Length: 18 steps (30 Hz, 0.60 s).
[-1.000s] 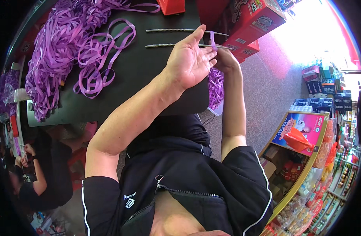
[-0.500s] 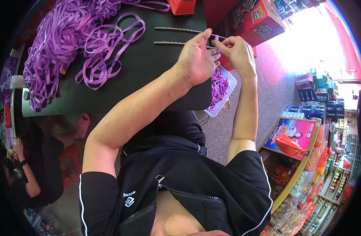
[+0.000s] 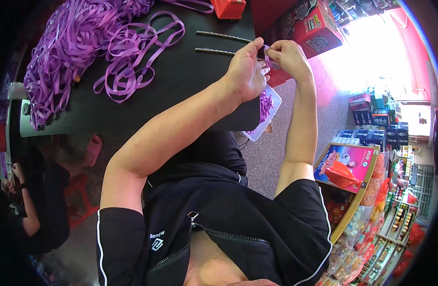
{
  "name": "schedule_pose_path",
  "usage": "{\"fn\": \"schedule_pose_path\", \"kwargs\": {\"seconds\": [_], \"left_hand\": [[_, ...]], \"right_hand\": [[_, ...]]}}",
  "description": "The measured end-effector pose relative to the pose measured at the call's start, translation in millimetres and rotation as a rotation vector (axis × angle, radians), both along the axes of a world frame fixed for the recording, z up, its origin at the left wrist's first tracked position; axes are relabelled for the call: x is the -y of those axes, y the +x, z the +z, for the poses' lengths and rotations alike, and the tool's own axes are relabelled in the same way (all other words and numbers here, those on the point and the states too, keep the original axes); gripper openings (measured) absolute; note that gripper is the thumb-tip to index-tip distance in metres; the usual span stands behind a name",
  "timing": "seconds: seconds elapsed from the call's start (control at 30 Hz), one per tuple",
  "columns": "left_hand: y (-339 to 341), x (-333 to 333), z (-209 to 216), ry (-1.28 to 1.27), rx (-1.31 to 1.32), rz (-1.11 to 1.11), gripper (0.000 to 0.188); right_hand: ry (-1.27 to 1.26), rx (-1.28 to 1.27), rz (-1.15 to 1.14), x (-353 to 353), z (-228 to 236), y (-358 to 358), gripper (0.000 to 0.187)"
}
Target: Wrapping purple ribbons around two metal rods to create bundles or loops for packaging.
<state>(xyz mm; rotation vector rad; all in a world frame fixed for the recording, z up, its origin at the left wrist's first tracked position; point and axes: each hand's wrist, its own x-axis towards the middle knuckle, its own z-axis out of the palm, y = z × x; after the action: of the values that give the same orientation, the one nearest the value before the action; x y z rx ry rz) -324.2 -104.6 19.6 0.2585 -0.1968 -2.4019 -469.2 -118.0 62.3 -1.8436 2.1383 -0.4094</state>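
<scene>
A short length of purple ribbon [image 3: 267,54] stands between my two hands, just past the table's right edge. My right hand [image 3: 291,58] pinches it between thumb and fingertips. Close beside it, my left hand [image 3: 246,71] has its thumb raised apart from its bent fingers, whose tips are near the ribbon's lower end. Two thin twisted metal rods, the upper rod [image 3: 221,35] and the lower rod [image 3: 212,50], run side by side toward my left hand, which hides part of them. A large tangled heap of purple ribbon [image 3: 71,43] covers the table's left side.
The black table [image 3: 181,102] lies ahead. A pale plastic bin [image 3: 275,107] with purple pieces stands below its right edge. A red object [image 3: 228,8] sits at the far edge, a red box [image 3: 314,28] at far right. Another person's hands [image 3: 11,178] are at far left.
The view has shifted slightly. Both hands stay close together; my right hand has drawn up a little, and more of the ribbon shows between them.
</scene>
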Motion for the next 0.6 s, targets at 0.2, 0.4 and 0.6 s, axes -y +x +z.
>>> {"fn": "schedule_pose_path", "kwargs": {"seconds": [0.2,0.4,0.6], "left_hand": [[4,-2,0,-0.045,-0.037,-0.020,0.074],[3,-4,3,-0.093,-0.081,-0.019,0.072],[3,-4,4,-0.064,-0.027,-0.001,0.071]], "right_hand": [[0.023,0.200,-0.026,1,-16,-27,0.026],[0.046,0.346,-0.045,9,-68,-67,0.027],[-0.222,0.441,-0.063,-12,-51,-58,0.026]]}}
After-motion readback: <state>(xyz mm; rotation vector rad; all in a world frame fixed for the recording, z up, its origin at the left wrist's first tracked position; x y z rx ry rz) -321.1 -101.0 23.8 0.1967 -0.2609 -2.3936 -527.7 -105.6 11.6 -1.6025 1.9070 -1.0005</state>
